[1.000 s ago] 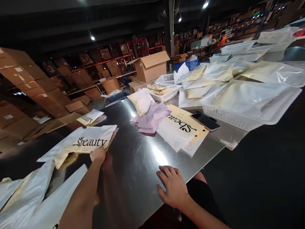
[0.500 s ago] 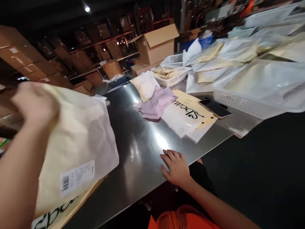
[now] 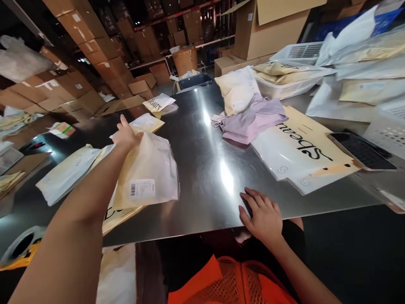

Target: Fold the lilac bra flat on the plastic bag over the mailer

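My left hand (image 3: 126,135) grips the top edge of a cream plastic garment bag (image 3: 148,173) with a barcode label, holding it label side up over other bags on the steel table (image 3: 205,169). My right hand (image 3: 262,215) rests flat and empty on the table's near edge. A folded lilac garment (image 3: 249,120) lies further back, partly on a stack of flat cream bags printed "Sbeauty" (image 3: 300,147). Another packed cream bag (image 3: 237,90) lies behind the lilac garment.
A phone (image 3: 360,150) lies at the right beside a white basket (image 3: 387,122). A basket of packed bags (image 3: 284,82) stands behind. More bags (image 3: 68,171) lie at the left. Cardboard boxes (image 3: 268,25) and shelving fill the background.
My left hand lifted the "Sbeauty" bag off the table, turned it over and brought it down label side up. My right hand stayed on the table edge. My view tilted down.
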The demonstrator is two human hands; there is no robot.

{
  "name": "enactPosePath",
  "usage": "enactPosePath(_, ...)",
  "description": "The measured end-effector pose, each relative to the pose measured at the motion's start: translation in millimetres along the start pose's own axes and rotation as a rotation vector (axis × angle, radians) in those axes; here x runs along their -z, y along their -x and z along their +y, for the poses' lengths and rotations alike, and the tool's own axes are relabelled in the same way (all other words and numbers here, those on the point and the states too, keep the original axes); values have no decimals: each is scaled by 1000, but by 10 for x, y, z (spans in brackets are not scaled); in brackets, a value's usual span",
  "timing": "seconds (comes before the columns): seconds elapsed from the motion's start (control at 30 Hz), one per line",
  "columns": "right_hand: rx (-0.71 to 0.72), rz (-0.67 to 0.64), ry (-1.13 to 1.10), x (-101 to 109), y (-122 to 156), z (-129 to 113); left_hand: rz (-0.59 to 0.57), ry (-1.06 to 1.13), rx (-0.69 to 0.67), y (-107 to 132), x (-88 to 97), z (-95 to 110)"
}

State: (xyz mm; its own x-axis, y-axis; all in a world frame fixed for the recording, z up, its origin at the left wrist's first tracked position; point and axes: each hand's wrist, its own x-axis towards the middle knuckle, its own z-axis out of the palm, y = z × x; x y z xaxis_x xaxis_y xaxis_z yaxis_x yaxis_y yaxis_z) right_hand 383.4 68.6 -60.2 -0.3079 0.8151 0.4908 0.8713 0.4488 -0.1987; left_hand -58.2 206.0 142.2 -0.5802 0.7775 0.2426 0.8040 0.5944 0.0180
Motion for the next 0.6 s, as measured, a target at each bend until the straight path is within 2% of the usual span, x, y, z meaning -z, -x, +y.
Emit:
enactPosePath(0.07,2,-7,25,-7,-19,-8,18,-68,-16,60,47,-345)
enactPosePath(0.1,2,-6,36,-11,-29,-10,6,-94,-29,110,46,-455)
enactPosePath(0.13,3,-3,45,-16,-37,-12,-17,-110,-48,169,20,-511)
enactPosePath(0.2,7,1,63,-23,-50,-13,-100,-106,-89,302,-117,-454)
enactPosePath(0.27,20,5,75,-23,-55,-10,-204,-75,-109,454,-350,-201)
enactPosePath(0.37,44,5,76,-12,-46,-2,-361,-38,-85,764,-735,366)
enactPosePath(0.43,48,-1,61,-2,-32,4,-444,-8,-134,1064,-904,736)
enactPosePath(0.53,25,-11,4,14,-2,19,-489,72,-402,1668,-950,1079)
enactPosePath(0.6,-17,-20,-80,37,14,37,-518,148,-654,2092,-892,1101)
